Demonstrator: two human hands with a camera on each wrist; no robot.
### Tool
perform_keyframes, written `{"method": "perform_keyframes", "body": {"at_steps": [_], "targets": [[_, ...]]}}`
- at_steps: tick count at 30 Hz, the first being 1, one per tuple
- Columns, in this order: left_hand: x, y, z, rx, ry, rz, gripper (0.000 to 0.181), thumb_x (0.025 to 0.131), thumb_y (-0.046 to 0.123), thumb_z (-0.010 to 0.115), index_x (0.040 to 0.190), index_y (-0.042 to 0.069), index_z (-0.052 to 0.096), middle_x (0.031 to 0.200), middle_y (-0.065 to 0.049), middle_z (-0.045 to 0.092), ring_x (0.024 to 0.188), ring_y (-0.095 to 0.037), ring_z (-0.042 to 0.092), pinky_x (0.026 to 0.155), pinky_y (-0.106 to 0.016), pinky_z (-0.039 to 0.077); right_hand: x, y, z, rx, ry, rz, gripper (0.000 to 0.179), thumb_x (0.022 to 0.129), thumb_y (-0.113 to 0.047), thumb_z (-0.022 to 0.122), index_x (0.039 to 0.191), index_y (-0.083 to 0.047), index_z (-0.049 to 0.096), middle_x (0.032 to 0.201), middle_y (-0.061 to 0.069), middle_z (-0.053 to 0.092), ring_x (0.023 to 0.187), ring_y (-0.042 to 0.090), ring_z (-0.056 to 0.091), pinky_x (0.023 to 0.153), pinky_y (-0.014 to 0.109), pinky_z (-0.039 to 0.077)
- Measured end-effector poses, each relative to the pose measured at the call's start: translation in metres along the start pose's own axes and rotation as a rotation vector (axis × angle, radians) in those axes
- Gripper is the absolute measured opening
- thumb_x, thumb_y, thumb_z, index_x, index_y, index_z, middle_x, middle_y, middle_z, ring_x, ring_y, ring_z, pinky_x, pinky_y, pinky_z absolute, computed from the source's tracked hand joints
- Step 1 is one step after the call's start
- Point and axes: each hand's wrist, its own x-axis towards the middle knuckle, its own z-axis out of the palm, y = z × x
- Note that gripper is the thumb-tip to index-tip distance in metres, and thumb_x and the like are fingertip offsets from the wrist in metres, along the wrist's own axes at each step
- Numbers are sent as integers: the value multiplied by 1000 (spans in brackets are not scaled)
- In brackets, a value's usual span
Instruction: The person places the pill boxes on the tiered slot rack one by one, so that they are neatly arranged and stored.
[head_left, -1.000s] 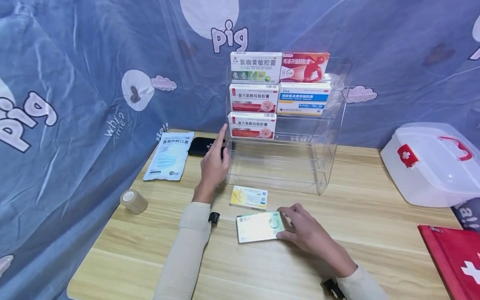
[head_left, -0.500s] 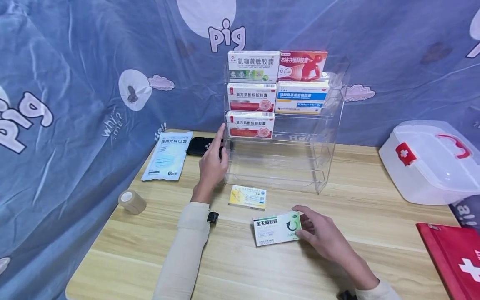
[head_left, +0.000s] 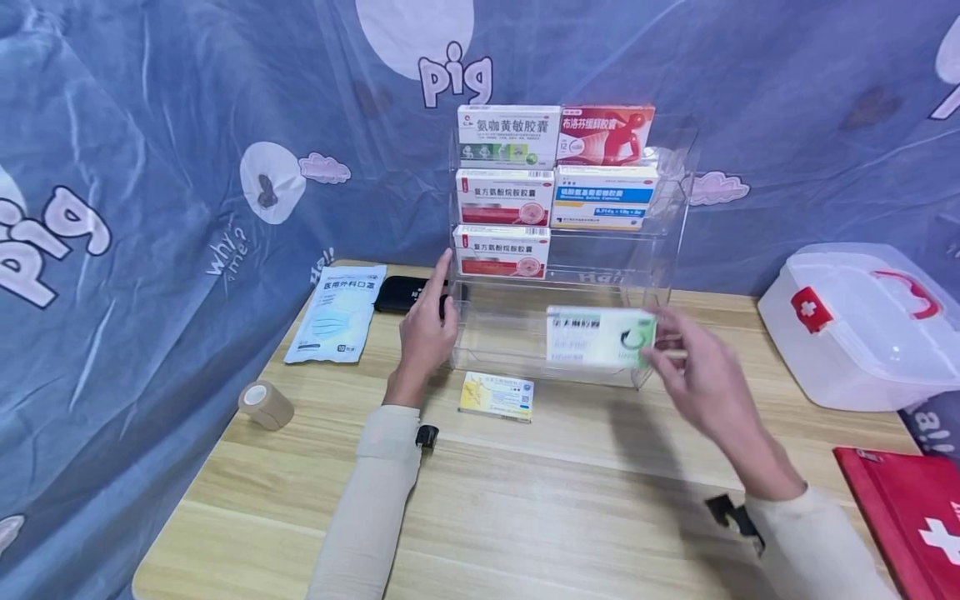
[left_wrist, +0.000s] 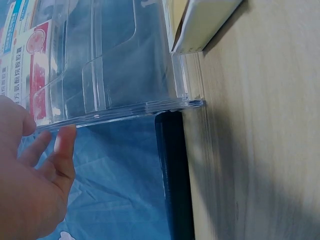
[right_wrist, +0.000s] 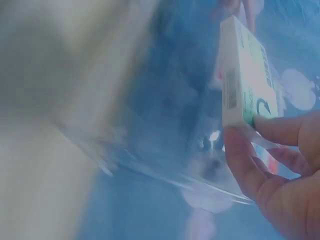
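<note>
My right hand (head_left: 708, 375) pinches the right end of a white and green medicine box (head_left: 596, 337), raised in front of the lower tiers of a clear plastic display rack (head_left: 637, 375). In the right wrist view the thumb and fingers grip the end of this box (right_wrist: 247, 75). My left hand (head_left: 427, 329) rests against the rack's left side, index finger straight; in the left wrist view its fingertips (left_wrist: 65, 137) touch the clear side panel. A yellow and white medicine box (head_left: 497, 397) lies on the table before the rack.
Medicine boxes fill part of the upper tiers, including a red one (head_left: 606, 135). Left of the rack are a mask packet (head_left: 337, 312), a black case (head_left: 401, 293) and a tape roll (head_left: 266, 405). A white first-aid box (head_left: 862, 325) and red pouch (head_left: 900, 508) stand right.
My right hand has carried the white and green box first rightward, then up and forward from low over the table to the rack's front. The left hand stays at the rack's side.
</note>
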Motion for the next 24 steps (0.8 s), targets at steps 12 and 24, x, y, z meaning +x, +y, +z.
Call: {"method": "perform_keyframes", "body": {"at_steps": [12, 24], "targets": [[-1, -1, 3, 5, -15, -14, 75, 107, 10, 52, 171, 38, 28, 168, -2, 50, 90, -37, 71, 62, -50, 53, 101, -13, -32, -247, 290, -179, 48, 99, 8, 62, 144, -7, 59, 116, 31, 70, 112, 51, 65, 98, 74, 46], [0, -1, 1, 4, -1, -4, 74, 106, 10, 53, 171, 37, 29, 168, -2, 51, 83, -36, 69, 59, -49, 51, 117, 1, -16, -356, 212, -118, 51, 104, -2, 64, 151, -18, 55, 125, 35, 69, 112, 63, 64, 90, 77, 49]]}}
